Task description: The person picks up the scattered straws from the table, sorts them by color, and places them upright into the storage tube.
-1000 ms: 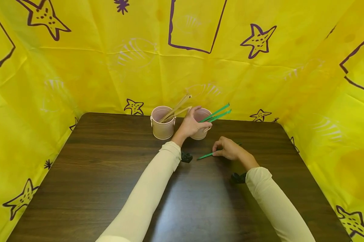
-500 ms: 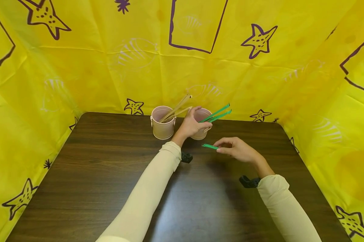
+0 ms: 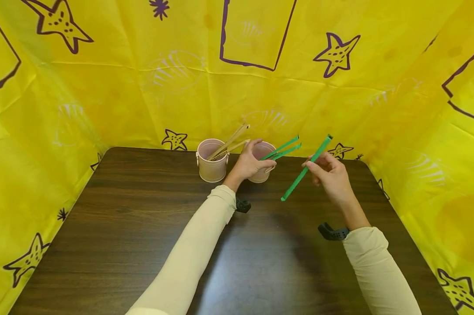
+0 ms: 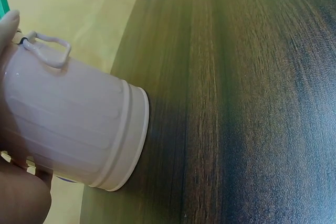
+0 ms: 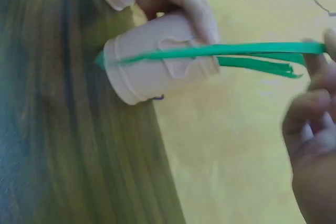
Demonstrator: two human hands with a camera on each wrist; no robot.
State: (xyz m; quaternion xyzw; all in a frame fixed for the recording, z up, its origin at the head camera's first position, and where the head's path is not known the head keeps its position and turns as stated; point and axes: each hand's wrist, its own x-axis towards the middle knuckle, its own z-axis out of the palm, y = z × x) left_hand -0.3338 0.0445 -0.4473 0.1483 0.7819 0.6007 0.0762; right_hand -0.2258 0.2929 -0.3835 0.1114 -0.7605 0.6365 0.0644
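My left hand [image 3: 247,165] grips the right-hand pale pink bucket [image 3: 260,176] near its rim, fingers behind and thumb at the front. Several slim green strips [image 3: 289,151] lean out of that bucket to the right. In the air to its right, my right hand [image 3: 335,179] pinches one more slim green straw-like strip [image 3: 293,185] between thumb and fingers. The held strip slants, its lower end over the table. From the right wrist the strip [image 5: 184,53] crosses in front of the bucket [image 5: 149,77]. The left wrist view shows the bucket [image 4: 63,114] standing on the table.
A matching pink bucket [image 3: 212,171] with several tan strips [image 3: 233,138] stands left of the gripped one, at the table's back edge. The dark wooden table [image 3: 122,227] is enclosed by yellow cloth [image 3: 122,105] printed with starfish. A black wrist strap [image 3: 333,232] sits on each wrist.
My right hand has lifted the green strip off the table, raised it to the right and tilted it more upright. My left hand has stayed on the bucket.
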